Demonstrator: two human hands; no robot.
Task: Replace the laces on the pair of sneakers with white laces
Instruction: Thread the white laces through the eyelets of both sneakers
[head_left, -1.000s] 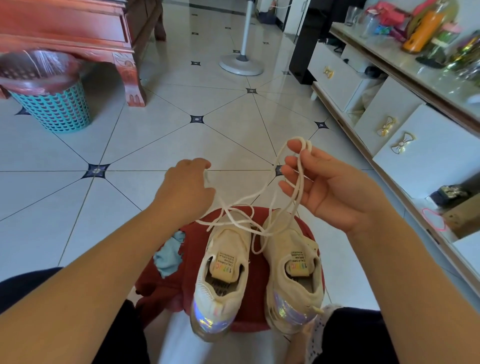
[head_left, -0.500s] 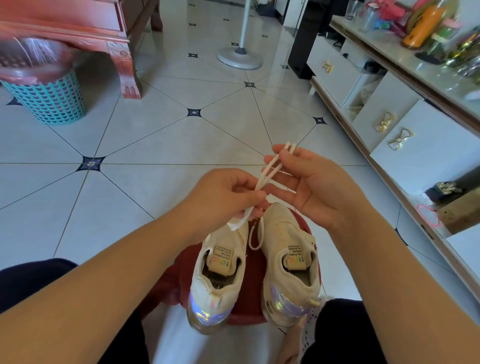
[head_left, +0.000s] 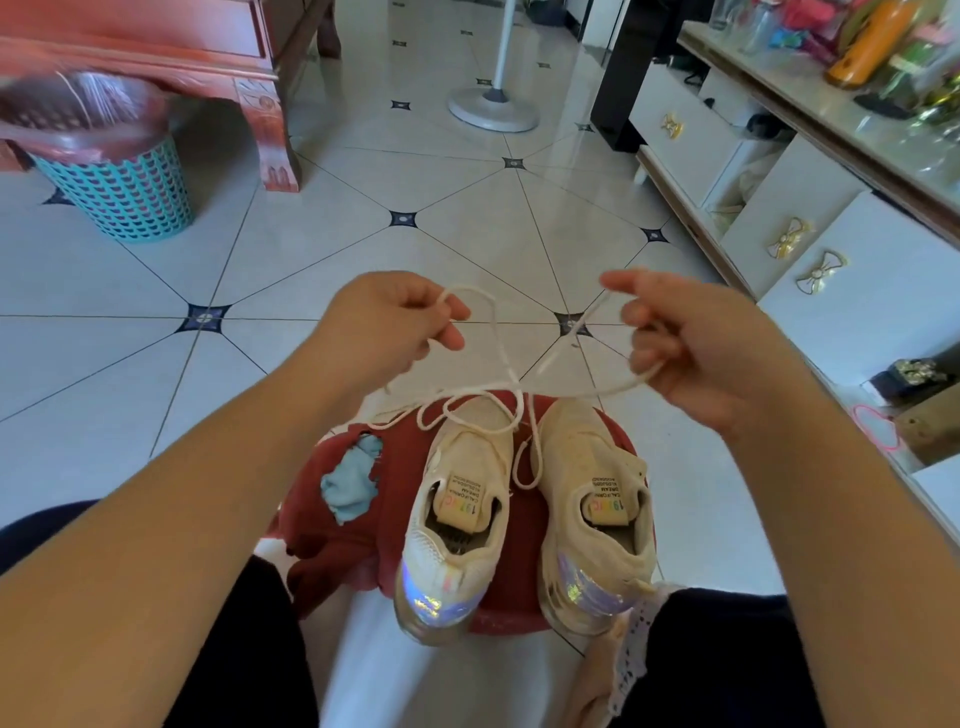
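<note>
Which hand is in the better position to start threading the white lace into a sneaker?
Probably the right hand: a free end of the white lace sticks out beside its fingers, above the right sneaker. The left hand pinches only a loop.

A home living room: tiled floor, carved wooden furniture, white drawer cabinet, standing fan base.

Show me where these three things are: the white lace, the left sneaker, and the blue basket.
white lace (head_left: 615, 387), head view, on the curved strand below the right hand.
left sneaker (head_left: 470, 452), head view, on its cream upper near the toe.
blue basket (head_left: 122, 200), head view, on its lattice wall.
</note>
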